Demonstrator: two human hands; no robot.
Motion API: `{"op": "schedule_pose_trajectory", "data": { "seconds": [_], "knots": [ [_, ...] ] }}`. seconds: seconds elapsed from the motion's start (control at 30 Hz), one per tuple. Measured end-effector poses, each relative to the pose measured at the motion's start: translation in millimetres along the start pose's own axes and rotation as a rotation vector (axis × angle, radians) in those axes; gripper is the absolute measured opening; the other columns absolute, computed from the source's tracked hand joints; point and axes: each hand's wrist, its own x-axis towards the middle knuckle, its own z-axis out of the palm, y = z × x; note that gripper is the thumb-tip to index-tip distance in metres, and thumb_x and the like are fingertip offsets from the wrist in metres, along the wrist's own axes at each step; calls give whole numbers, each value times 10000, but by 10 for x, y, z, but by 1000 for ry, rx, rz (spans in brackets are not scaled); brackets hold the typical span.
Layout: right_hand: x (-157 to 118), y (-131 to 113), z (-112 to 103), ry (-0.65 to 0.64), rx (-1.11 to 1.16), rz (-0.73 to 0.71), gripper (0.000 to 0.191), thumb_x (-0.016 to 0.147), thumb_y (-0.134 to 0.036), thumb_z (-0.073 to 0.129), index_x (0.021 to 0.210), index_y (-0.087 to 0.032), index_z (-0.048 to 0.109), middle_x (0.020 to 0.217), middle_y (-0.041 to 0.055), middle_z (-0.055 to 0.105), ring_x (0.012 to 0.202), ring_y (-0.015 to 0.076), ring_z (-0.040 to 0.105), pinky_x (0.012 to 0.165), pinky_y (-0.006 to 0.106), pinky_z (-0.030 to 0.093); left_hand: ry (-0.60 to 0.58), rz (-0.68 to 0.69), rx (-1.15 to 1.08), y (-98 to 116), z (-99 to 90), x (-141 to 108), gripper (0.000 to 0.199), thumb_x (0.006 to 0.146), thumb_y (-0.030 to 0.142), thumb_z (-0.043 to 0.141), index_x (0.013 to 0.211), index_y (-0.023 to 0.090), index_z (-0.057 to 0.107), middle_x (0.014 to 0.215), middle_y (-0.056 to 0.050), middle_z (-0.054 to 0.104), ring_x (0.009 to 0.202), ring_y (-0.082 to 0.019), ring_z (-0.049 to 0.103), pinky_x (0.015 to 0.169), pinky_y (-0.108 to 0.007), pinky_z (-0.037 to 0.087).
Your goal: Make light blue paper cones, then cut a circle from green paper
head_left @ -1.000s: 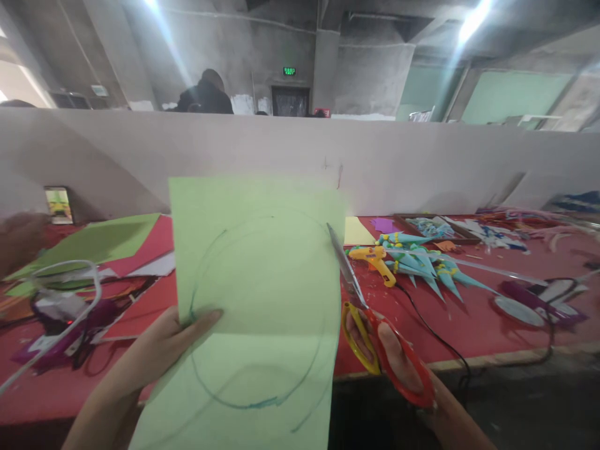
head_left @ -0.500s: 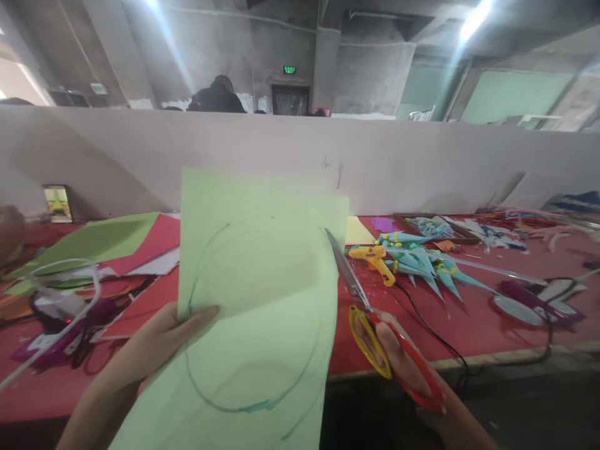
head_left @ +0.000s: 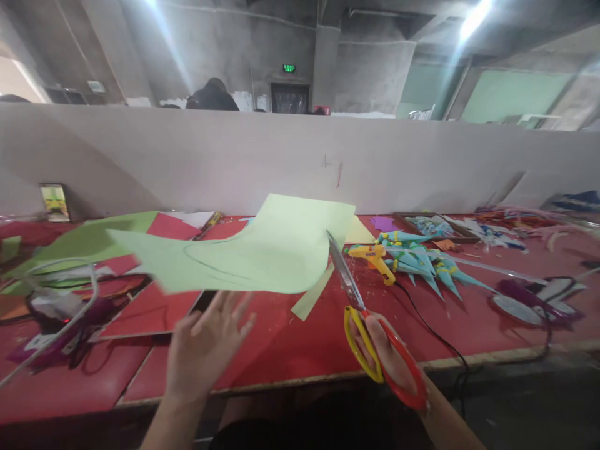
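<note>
My right hand (head_left: 389,356) grips a pair of scissors (head_left: 345,272) by its red and yellow handles. The blades meet the right side of a pale green paper sheet (head_left: 285,244), near its upper part. The sheet is curled and hangs in the air over the table, with part of a drawn curved line showing on it. A narrow paper strip (head_left: 313,297) hangs down beside the blades. Below the sheet's lower edge, my left hand (head_left: 206,344) is open with its fingers spread; its fingertips are close to the paper, and whether they touch I cannot tell.
A yellow glue gun (head_left: 375,259) lies to the right, beside light-blue pointed paper pieces (head_left: 422,265). Green sheets (head_left: 103,240) and a red sheet (head_left: 150,309) lie left. A phone (head_left: 55,202) leans on the white partition (head_left: 234,156). Power strips (head_left: 539,303) with cords sit at both sides.
My left hand has let go of the sheet's left edge and opened. The sheet has swung from upright to curled and tilted, its lower part lifting up and left. The scissors have barely moved.
</note>
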Motion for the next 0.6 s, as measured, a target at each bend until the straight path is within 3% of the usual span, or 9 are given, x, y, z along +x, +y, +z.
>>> {"op": "schedule_pose_trajectory", "data": {
  "seconds": [0.13,0.2,0.3,0.4,0.5,0.6],
  "knots": [
    [-15,-65,65,-17,-58,-48,461,771,-626,364,611,-194,362,428,-83,273,360,45,222,356,181,194,-242,-171,-54,-396,210,-29,585,560,486,663,1105,340,507,1322,-37,428,1229,-352,331,878,-492,385],
    [-34,-111,82,-8,-113,-75,457,772,-626,361,614,-197,354,446,-79,266,372,49,228,363,190,197,-256,-254,-59,-481,351,-23,579,591,510,642,1120,345,474,1327,-59,418,1234,-342,327,873,-514,375],
    [-66,-168,96,-7,-177,-108,456,770,-629,356,615,-200,349,482,-68,281,392,56,252,366,197,214,-125,-404,-126,-503,577,41,498,669,573,538,1053,258,505,1301,-108,445,1237,-323,331,854,-508,389],
    [-90,-188,107,-15,-183,-124,459,770,-629,355,608,-200,343,494,-60,297,404,59,255,363,195,226,19,-538,-190,-512,762,164,420,762,519,450,975,171,551,1220,-125,522,1210,-271,389,876,-422,400],
    [-107,-156,103,7,-164,-130,460,761,-634,370,615,-197,354,514,-54,313,414,59,258,364,194,224,214,-555,-223,-571,877,276,228,786,353,499,872,153,567,907,-88,654,953,-205,593,760,-308,464],
    [-127,-84,68,-2,-112,-103,455,760,-631,378,626,-196,368,511,-58,304,407,57,244,364,193,209,426,-455,-186,-617,942,309,14,758,143,534,749,151,528,657,-24,631,643,-130,631,587,-227,475]
  ]
}}
